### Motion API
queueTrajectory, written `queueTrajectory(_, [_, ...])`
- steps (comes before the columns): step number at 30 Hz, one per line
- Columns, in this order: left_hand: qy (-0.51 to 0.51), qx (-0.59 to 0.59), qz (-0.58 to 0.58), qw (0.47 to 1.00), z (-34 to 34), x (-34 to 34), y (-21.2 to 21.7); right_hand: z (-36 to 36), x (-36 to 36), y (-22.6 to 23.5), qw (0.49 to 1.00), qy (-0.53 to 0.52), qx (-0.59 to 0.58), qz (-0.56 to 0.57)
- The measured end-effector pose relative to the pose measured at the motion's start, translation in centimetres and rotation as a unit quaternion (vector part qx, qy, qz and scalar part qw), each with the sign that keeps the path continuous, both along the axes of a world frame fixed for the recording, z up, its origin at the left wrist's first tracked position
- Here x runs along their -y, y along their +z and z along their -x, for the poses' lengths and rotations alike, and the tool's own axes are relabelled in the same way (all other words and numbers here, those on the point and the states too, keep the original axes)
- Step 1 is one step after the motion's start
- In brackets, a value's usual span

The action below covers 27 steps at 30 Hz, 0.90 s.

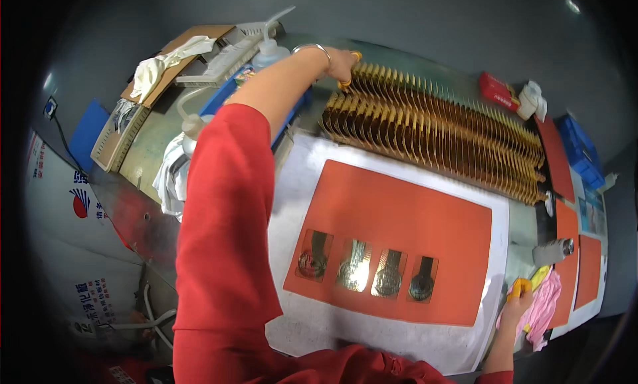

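Note:
My left hand [341,65], with orange-yellow finger covers, reaches to the far left end of a long rack of thin gold, glossy plates [438,128]. Its finger and thumb are at opposite edges of the end plate there, seemingly gripping it. Four-sided clear-and-dark glossy pieces lie in a row on an orange mat [399,218]; one piece [355,265] reflects light strongly. At the lower right, my right hand [520,303], also with orange finger covers, is closed on a yellow cloth [537,277] bunched with a pink cloth [546,303].
A grey-white bottle [553,252] lies near the cloths. Squeeze bottles [268,51] stand by a blue tray [219,99] at left, beside a pale plastic basket [119,138] and white cloths [171,174]. A red box [498,91] and a blue bin [579,150] sit at far right.

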<state>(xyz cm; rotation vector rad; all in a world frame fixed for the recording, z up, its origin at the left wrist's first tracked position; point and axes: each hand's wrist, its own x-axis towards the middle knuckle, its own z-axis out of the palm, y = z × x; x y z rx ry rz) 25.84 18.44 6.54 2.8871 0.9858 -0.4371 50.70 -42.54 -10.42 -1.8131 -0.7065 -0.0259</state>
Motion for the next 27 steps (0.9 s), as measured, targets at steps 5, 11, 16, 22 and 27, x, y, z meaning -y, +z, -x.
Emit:
queueTrajectory(5, [0.011,0.249,-0.096,0.964,2.7,6.2,4.0,0.5,-1.0,1.0,0.995,0.009,-0.095,-0.019])
queueTrajectory(11, [-0.186,0.379,0.067,0.904,3.4,29.8,-3.8,0.9,-0.6,1.8,0.992,0.028,-0.116,-0.047])
queueTrajectory(16, [-0.189,0.271,0.118,0.936,2.9,37.0,-10.1,0.7,-0.7,1.6,0.985,0.119,-0.116,-0.052])
queueTrajectory(22, [-0.108,0.196,0.134,0.965,2.2,39.4,-8.7,0.4,0.1,1.9,0.963,0.190,-0.178,-0.069])
queueTrajectory(27, [-0.160,0.167,0.085,0.969,2.0,40.8,-6.3,1.0,0.2,3.0,0.931,0.246,-0.259,-0.073])
